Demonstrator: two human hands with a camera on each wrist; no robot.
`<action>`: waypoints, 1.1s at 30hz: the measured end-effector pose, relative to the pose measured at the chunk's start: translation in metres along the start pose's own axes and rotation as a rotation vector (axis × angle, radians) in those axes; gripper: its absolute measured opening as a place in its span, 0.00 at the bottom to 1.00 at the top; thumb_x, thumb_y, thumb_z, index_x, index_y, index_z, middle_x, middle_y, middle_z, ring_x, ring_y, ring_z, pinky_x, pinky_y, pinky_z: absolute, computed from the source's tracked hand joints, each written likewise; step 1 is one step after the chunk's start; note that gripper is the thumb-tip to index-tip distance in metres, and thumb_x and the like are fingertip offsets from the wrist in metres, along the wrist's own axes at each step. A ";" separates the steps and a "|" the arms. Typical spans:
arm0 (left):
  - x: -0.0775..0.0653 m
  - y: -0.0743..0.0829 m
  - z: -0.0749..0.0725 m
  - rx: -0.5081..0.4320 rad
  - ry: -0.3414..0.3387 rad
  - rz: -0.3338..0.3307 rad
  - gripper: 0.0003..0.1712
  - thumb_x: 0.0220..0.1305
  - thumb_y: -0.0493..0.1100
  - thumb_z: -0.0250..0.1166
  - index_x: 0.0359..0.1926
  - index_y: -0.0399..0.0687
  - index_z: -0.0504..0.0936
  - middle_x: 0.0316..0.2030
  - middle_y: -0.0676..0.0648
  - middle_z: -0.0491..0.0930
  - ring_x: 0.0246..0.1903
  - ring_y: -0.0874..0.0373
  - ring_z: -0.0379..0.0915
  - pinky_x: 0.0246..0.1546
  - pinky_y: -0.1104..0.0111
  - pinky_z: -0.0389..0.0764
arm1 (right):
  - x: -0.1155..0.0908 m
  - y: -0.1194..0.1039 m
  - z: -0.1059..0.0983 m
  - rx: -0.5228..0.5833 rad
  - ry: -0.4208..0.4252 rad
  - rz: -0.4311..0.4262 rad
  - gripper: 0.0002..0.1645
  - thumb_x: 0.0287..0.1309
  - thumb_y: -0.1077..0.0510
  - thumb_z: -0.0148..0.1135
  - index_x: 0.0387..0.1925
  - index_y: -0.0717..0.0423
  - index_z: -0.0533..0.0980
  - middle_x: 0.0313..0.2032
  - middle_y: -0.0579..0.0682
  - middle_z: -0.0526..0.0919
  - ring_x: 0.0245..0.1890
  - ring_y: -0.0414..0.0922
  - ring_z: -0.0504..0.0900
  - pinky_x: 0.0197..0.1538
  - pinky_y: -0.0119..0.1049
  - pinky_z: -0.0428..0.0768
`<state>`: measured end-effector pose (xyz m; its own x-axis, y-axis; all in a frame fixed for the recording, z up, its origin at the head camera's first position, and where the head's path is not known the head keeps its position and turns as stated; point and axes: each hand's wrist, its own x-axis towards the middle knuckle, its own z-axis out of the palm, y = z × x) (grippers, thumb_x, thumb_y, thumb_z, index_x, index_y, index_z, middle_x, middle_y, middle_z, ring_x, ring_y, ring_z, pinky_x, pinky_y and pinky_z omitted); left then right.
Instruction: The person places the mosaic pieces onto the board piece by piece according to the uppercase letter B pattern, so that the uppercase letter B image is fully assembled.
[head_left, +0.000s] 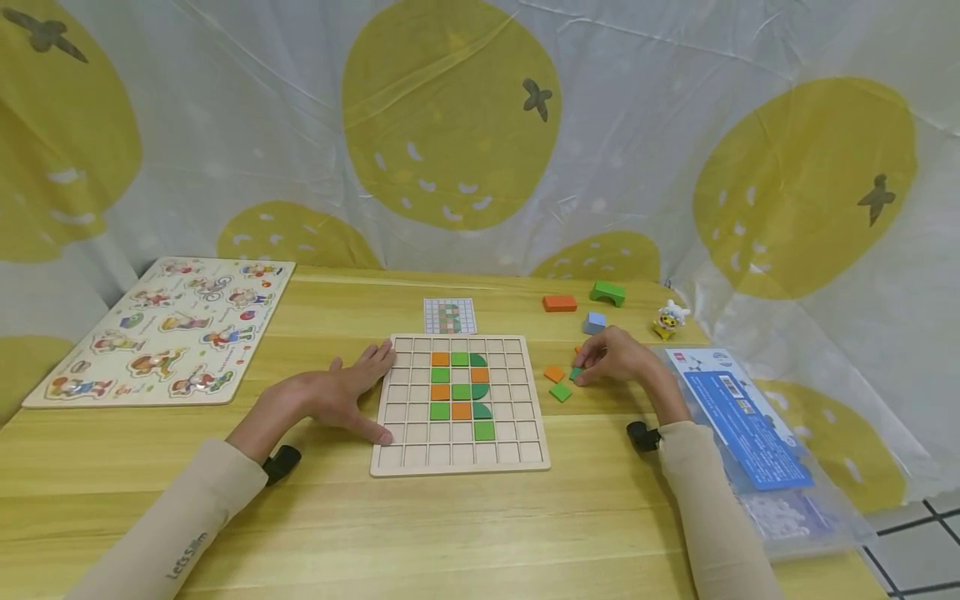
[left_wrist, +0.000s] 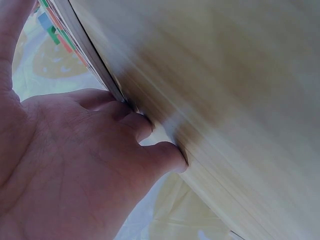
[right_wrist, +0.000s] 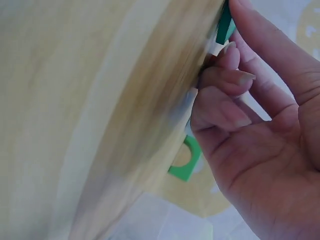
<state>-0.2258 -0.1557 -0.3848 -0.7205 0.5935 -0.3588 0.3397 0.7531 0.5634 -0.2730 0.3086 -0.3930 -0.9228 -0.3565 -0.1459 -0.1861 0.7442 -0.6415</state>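
A wooden grid board (head_left: 412,457) lies mid-table, with orange, light green and rounded dark green tiles set in its squares. My left hand (head_left: 341,396) rests on the board's left edge, fingers spread and thumb near the lower corner. To the right of the board, my right hand (head_left: 619,357) pinches a dark green tile (right_wrist: 223,26) between thumb and index finger, low over the table. Its other fingers curl inward in the right wrist view. Beside those fingertips lie an orange tile (head_left: 554,373) and a light green tile (head_left: 560,392); another orange bit is partly hidden by the hand.
Behind the board lies a small pattern card (head_left: 450,317). At the back right stand a red-orange block (head_left: 560,303), a green arch (head_left: 607,292), a blue block (head_left: 595,323) and a toy figure (head_left: 669,320). A clear plastic case (head_left: 817,525) lies right, a picture puzzle (head_left: 161,346) left.
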 end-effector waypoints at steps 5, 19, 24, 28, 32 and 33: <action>0.000 0.000 0.000 -0.007 -0.002 -0.002 0.78 0.59 0.63 0.81 0.85 0.31 0.37 0.86 0.33 0.25 0.84 0.34 0.19 0.78 0.30 0.27 | 0.002 -0.002 0.000 0.005 -0.005 -0.054 0.08 0.56 0.68 0.82 0.34 0.65 0.87 0.32 0.54 0.89 0.32 0.44 0.83 0.37 0.32 0.80; -0.002 -0.002 -0.001 -0.001 0.010 0.005 0.79 0.59 0.64 0.81 0.85 0.31 0.36 0.85 0.32 0.25 0.84 0.33 0.19 0.78 0.29 0.27 | 0.009 -0.088 0.047 0.192 -0.398 -0.379 0.09 0.65 0.70 0.73 0.46 0.68 0.90 0.37 0.56 0.93 0.26 0.46 0.88 0.32 0.40 0.89; -0.002 0.000 -0.001 0.005 0.009 0.001 0.79 0.59 0.64 0.81 0.85 0.31 0.36 0.86 0.33 0.25 0.84 0.34 0.19 0.78 0.30 0.28 | 0.007 -0.109 0.073 0.201 -0.449 -0.340 0.02 0.59 0.70 0.78 0.35 0.63 0.91 0.30 0.48 0.92 0.26 0.41 0.87 0.32 0.31 0.86; -0.001 0.002 -0.001 0.004 0.009 0.002 0.78 0.59 0.63 0.81 0.85 0.31 0.37 0.85 0.32 0.26 0.84 0.33 0.20 0.78 0.30 0.28 | 0.001 -0.115 0.083 0.224 -0.451 -0.288 0.04 0.57 0.72 0.78 0.30 0.63 0.89 0.27 0.50 0.91 0.24 0.46 0.90 0.33 0.37 0.90; 0.000 0.001 -0.001 0.009 0.011 0.001 0.78 0.59 0.64 0.81 0.85 0.31 0.37 0.86 0.32 0.26 0.84 0.34 0.20 0.78 0.30 0.28 | -0.004 -0.120 0.085 0.241 -0.432 -0.242 0.06 0.56 0.74 0.78 0.29 0.64 0.89 0.28 0.52 0.91 0.24 0.49 0.91 0.34 0.43 0.92; 0.001 0.000 -0.001 0.011 0.011 0.000 0.78 0.60 0.64 0.81 0.85 0.31 0.37 0.86 0.32 0.26 0.84 0.34 0.20 0.78 0.30 0.28 | -0.004 -0.121 0.085 0.240 -0.429 -0.237 0.06 0.55 0.74 0.79 0.29 0.64 0.89 0.29 0.52 0.91 0.24 0.49 0.92 0.34 0.44 0.92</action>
<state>-0.2269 -0.1554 -0.3846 -0.7273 0.5902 -0.3504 0.3460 0.7562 0.5554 -0.2179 0.1721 -0.3790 -0.6351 -0.7347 -0.2385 -0.2439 0.4837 -0.8405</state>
